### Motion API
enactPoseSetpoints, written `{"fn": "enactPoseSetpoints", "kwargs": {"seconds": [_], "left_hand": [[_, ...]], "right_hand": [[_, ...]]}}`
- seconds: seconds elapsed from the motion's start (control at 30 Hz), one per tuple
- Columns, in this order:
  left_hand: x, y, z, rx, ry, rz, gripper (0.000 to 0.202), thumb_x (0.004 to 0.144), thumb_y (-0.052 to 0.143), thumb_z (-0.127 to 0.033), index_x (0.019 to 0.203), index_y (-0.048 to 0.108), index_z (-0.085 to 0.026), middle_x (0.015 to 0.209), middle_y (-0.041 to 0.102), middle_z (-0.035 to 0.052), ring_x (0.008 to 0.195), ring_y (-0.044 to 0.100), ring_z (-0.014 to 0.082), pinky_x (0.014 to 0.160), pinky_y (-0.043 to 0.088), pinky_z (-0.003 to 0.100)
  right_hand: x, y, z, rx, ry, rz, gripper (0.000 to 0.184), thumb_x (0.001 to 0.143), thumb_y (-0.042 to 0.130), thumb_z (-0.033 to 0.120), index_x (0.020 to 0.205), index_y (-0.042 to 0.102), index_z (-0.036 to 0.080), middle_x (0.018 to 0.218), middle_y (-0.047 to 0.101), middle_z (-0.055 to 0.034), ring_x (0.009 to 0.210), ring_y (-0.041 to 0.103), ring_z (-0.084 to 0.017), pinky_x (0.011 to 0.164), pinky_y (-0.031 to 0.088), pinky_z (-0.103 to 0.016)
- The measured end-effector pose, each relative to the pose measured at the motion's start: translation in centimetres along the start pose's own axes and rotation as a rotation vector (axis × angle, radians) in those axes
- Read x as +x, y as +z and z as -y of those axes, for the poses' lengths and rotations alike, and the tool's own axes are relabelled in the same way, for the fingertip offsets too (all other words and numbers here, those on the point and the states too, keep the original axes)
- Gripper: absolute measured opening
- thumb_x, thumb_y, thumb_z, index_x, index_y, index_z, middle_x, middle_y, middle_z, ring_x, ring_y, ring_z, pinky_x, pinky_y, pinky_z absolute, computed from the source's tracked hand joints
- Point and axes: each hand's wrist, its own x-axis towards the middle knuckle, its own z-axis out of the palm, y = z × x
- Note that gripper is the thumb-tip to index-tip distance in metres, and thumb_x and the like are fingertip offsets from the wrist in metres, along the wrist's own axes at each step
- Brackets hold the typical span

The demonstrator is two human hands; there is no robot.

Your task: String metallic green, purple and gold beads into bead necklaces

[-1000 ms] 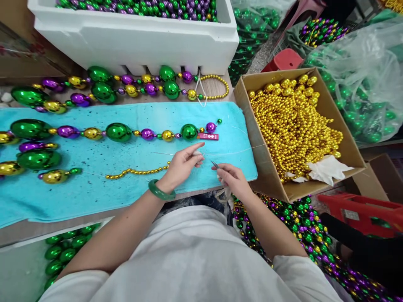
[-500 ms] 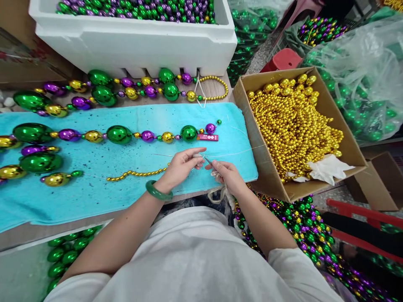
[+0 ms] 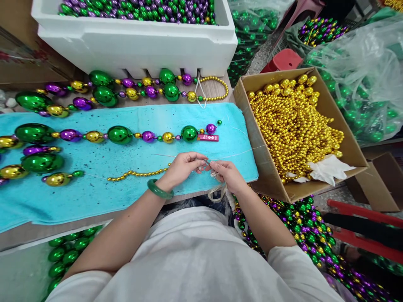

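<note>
Over the turquoise towel (image 3: 126, 195), my left hand (image 3: 186, 166), with a green bangle at its wrist, pinches a thin clear thread (image 3: 242, 152) between thumb and fingers. The thread's ends stick out to both sides. Fingertip to fingertip with it, my right hand (image 3: 229, 173) is closed on a small pointed metal tool (image 3: 208, 162), mostly hidden by the fingers; a pale printed tag (image 3: 214, 174) shows below. A string of gold beads (image 3: 138, 173) runs leftward from beside my left hand to a large-bead strand with a gold bead (image 3: 58, 179).
Behind lies a long strand with green beads (image 3: 120, 134), beside a magenta printed strip (image 3: 209, 138). A finished-looking bead loop (image 3: 227, 89) rests before a white foam box (image 3: 138, 46). To the right stands a cardboard carton (image 3: 327, 184) of gold beads.
My hands have drawn together, and the tool's tip has come in against my left fingertips, where it is now mostly covered. The beads on the towel lie as before.
</note>
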Motion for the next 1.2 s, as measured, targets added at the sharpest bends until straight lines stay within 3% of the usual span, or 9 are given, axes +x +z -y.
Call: {"fn": "enactPoseSetpoints", "kwargs": {"seconds": [0.27,0.47,0.53,0.7,0.8,0.93,1.03,1.1,1.2], "left_hand": [[0.1,0.1,-0.6,0.094,0.012,-0.021,0.02,0.07,0.066,-0.034,0.076,0.068,-0.015,0.063,0.065,0.0002,0.056,0.056,0.0115,0.057,0.047,0.025],[0.4,0.0,0.4,0.306,0.026,-0.123,0.016,0.073,0.059,-0.028,0.075,0.069,-0.016,0.064,0.065,0.0007,0.056,0.056,0.0117,0.057,0.046,0.024],[0.3,-0.1,0.6,0.315,0.025,-0.14,0.021,0.075,0.058,-0.028,0.084,0.072,-0.016,0.069,0.068,0.0016,0.059,0.059,0.0127,0.058,0.049,0.025],[-0.5,-0.6,-0.6,0.363,0.15,-0.216,0.049,0.079,0.059,-0.029,0.128,0.062,-0.021,0.075,0.068,-0.0008,0.063,0.061,0.0131,0.061,0.052,0.025],[-1.3,-1.3,-2.3,0.36,0.192,-0.271,0.054,0.08,0.06,-0.028,0.133,0.058,-0.023,0.089,0.07,0.0012,0.063,0.061,0.0115,0.061,0.054,0.026],[-2.4,-1.7,-4.2,0.238,0.246,-0.341,0.053,0.077,0.065,-0.028,0.13,0.06,-0.023,0.106,0.068,0.0046,0.063,0.061,0.0094,0.06,0.057,0.026],[-3.0,-1.8,-5.4,0.151,0.279,-0.392,0.048,0.077,0.067,-0.028,0.124,0.064,-0.02,0.096,0.07,0.004,0.061,0.061,0.0095,0.059,0.056,0.026],[-3.5,-1.9,-6.1,0.105,0.298,-0.425,0.044,0.076,0.068,-0.027,0.119,0.066,-0.019,0.09,0.069,0.0035,0.061,0.06,0.0097,0.059,0.056,0.026],[-4.2,-2.4,-7.3,0.062,0.328,-0.465,0.039,0.076,0.069,-0.026,0.115,0.067,-0.018,0.088,0.069,0.0035,0.062,0.061,0.0099,0.059,0.056,0.026]], "right_hand": [[0.3,-0.2,-0.3,0.014,0.039,0.01,0.047,0.065,0.071,0.061,0.07,0.068,0.014,0.047,0.036,0.0072,0.041,0.021,-0.005,0.043,0.011,-0.025],[0.4,-1.1,0.1,-0.079,-0.017,-0.048,0.049,0.069,0.065,0.064,0.07,0.069,0.015,0.049,0.041,0.0048,0.042,0.026,-0.006,0.044,0.016,-0.025],[0.3,-1.6,0.5,-0.297,-0.099,-0.139,0.047,0.074,0.062,0.062,0.074,0.071,0.015,0.052,0.048,0.0023,0.047,0.035,-0.009,0.048,0.023,-0.025],[-0.8,-2.1,1.0,-1.193,-0.23,-0.383,0.035,0.087,0.058,0.05,0.095,0.074,0.02,0.083,0.07,-0.0086,0.081,0.06,-0.022,0.066,0.039,-0.029],[-0.9,-2.7,2.0,-1.41,-0.352,-0.457,0.039,0.09,0.055,0.05,0.102,0.074,0.017,0.093,0.07,-0.0139,0.094,0.06,-0.028,0.078,0.043,-0.035],[2.0,-4.3,5.2,-1.261,-0.546,-0.604,0.031,0.096,0.045,0.03,0.105,0.071,0.015,0.102,0.068,-0.0126,0.095,0.061,-0.024,0.084,0.045,-0.034],[6.1,-5.2,7.8,-1.221,-0.661,-0.455,0.031,0.094,0.041,0.016,0.106,0.07,0.015,0.108,0.067,-0.0096,0.103,0.06,-0.02,0.092,0.044,-0.03],[8.7,-5.4,8.9,-1.299,-0.629,-0.337,0.037,0.089,0.042,0.008,0.115,0.067,0.015,0.118,0.064,-0.0084,0.105,0.059,-0.019,0.092,0.044,-0.028],[11.5,-5.6,9.6,-1.45,-0.469,-0.283,0.041,0.083,0.046,0.004,0.117,0.066,0.014,0.126,0.059,-0.0107,0.098,0.06,-0.02,0.083,0.045,-0.029]]}}
